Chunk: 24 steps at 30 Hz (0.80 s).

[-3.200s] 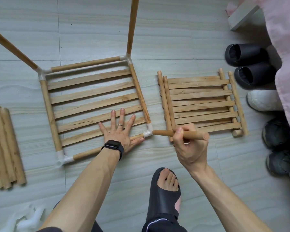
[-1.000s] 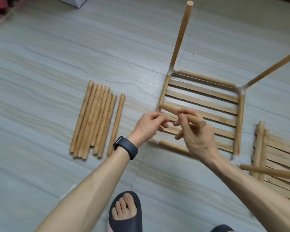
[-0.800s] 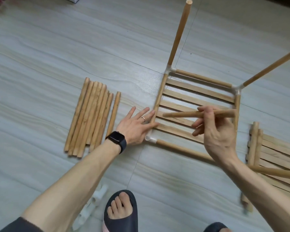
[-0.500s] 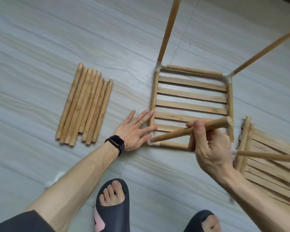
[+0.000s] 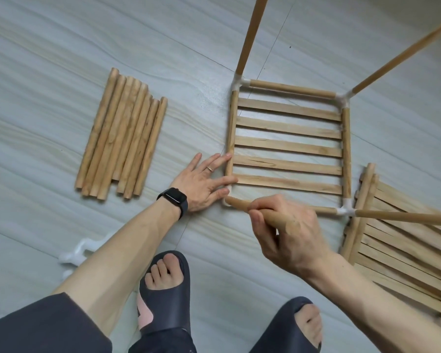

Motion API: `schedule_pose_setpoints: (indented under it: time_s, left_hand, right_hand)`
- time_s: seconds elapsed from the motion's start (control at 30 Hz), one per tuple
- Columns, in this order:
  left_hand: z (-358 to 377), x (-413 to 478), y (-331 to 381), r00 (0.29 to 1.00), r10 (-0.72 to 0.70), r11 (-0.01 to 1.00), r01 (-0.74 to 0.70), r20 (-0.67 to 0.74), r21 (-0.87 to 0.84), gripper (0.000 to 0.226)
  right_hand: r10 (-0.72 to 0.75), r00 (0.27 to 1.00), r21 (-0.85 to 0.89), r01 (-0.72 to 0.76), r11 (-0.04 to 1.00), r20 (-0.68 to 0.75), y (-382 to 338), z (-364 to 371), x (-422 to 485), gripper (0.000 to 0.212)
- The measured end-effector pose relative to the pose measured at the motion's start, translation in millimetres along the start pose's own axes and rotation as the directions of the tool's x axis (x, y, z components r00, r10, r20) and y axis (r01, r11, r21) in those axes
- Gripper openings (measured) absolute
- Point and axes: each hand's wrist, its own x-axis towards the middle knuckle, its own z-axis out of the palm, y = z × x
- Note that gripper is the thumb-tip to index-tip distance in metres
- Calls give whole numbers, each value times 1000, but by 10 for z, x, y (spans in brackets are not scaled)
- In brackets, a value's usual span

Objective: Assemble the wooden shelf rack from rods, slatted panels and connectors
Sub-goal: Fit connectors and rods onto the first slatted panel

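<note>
A square shelf frame (image 5: 288, 146) of rods, slats and white corner connectors lies on the floor. Rods rise from its two far corners and from the near right connector (image 5: 344, 211). My left hand (image 5: 204, 182) lies flat on the floor, fingers straight against the frame's near left corner. My right hand (image 5: 288, 233) grips a loose rod (image 5: 239, 204), whose tip sits at the near left connector (image 5: 226, 200). That connector is mostly hidden by fingers and rod.
Several loose rods (image 5: 122, 138) lie side by side at the left. Stacked slatted panels (image 5: 402, 240) lie at the right. White spare connectors (image 5: 74, 253) sit by my left forearm. My two feet in dark slippers (image 5: 168, 289) are at the bottom.
My right hand has swung the rod down and toward me, bringing its tip to the near left corner. My left hand has stayed flat beside that corner.
</note>
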Motion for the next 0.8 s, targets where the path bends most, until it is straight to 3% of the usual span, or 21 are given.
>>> schedule_pose_setpoints:
  time_s: [0.57, 0.8]
  left_hand:
    - [-22, 18, -2, 1000, -10, 1000, 10, -1, -3, 52]
    - [21, 17, 21, 1000, -13, 1000, 13, -3, 18, 53]
  right_hand:
    - [25, 999, -92, -21, 996, 35, -74, 39, -170, 55]
    - [201, 973, -2, -202, 979, 117, -3, 91, -14, 64]
